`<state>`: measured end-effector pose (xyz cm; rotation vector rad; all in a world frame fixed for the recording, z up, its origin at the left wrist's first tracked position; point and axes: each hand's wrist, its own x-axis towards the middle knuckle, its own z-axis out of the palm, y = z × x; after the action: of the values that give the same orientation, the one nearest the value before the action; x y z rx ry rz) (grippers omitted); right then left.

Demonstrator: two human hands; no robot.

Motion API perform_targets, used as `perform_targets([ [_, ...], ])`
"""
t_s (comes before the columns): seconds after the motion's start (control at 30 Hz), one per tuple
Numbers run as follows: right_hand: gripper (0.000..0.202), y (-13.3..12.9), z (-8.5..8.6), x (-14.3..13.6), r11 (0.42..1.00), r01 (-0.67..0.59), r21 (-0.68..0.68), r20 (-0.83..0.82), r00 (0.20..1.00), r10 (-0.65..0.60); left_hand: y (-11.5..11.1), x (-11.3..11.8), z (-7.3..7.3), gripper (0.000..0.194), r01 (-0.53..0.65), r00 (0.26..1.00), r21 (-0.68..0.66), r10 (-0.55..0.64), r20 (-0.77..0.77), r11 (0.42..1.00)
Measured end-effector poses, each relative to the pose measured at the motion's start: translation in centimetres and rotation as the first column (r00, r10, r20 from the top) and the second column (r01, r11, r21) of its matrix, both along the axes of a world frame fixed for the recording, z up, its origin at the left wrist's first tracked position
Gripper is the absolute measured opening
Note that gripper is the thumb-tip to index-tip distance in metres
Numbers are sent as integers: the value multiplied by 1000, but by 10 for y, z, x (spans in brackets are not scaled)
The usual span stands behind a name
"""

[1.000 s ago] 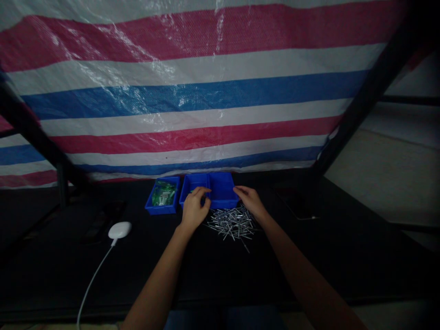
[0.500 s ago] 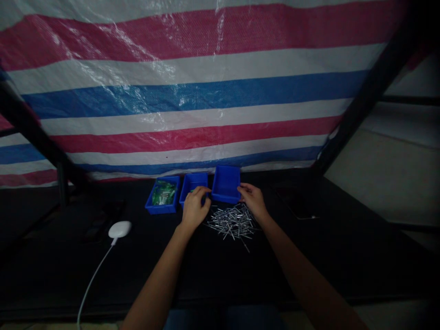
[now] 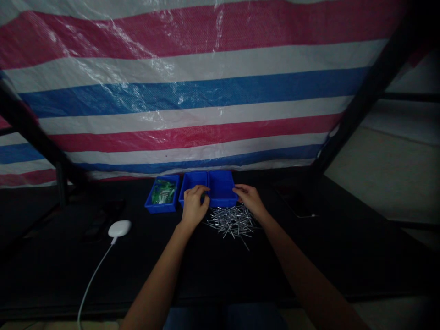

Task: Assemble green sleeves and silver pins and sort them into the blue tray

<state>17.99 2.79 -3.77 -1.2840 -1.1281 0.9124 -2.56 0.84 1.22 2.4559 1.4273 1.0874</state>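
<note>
Compared with 0.5 s ago, the right tray (image 3: 222, 185) has come down and nearer: it was apart from the middle tray (image 3: 195, 177) and set farther back, and now it sits against it, side by side, much as it did 1.0 s ago. The left hand (image 3: 194, 204) has hardly shifted, and the pile of rods (image 3: 232, 222) looks unchanged.

There are 2 hands, 3 blue trays in a row and 1 pile of rods, too tangled to count, with 1 rod lying out at its near edge. The left tray (image 3: 161, 208), just apart from the other 2, holds clear and green packets (image 3: 164, 191), also too jumbled to number. Farther left is 1 white rounded device (image 3: 119, 228) with 1 white cable (image 3: 90, 279).

The right tray is deep blue, rectangular and low-walled, its flat floor in plain view; it stands on the black tabletop (image 3: 220, 275) right behind the rods, which are slim, straight and silvery.

The right hand (image 3: 250, 200) pinches the tray's right edge. The left hand is curled, thumb and forefinger apart, near where the 2 trays meet; whether it grips anything, I cannot tell.
</note>
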Motion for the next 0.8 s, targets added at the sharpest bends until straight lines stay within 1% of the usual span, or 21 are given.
perform_targets([
  [0.2,40,1,1,3,999,-39,-13,9,999,39,-3,2,2,17,-23,999,12,23,-24,1000],
  [0.27,39,1,2,4,998,-56,-24,22,998,56,-4,3,3,18,-23,999,24,24,-44,999],
  [0.37,38,2,2,8,995,-97,-17,69,993,98,-5,3,2,22,-16,997,44,19,-76,999],
  [0.47,36,2,1,20,992,-129,-11,156,979,129,-4,3,1,23,-2,995,52,7,-96,999],
  [0.57,31,1,-1,40,989,-136,-59,296,944,147,-3,2,0,23,3,994,53,2,-107,999],
  [0.67,25,-4,-1,59,975,-187,-117,427,877,220,-4,2,1,23,-4,993,46,10,-120,999],
  [0.73,24,-7,0,67,966,-220,-138,464,847,259,-5,2,1,22,-11,991,41,16,-131,999],
  [0.8,25,-11,2,71,947,-279,-156,470,823,320,-5,3,1,22,-11,990,41,17,-138,999],
])
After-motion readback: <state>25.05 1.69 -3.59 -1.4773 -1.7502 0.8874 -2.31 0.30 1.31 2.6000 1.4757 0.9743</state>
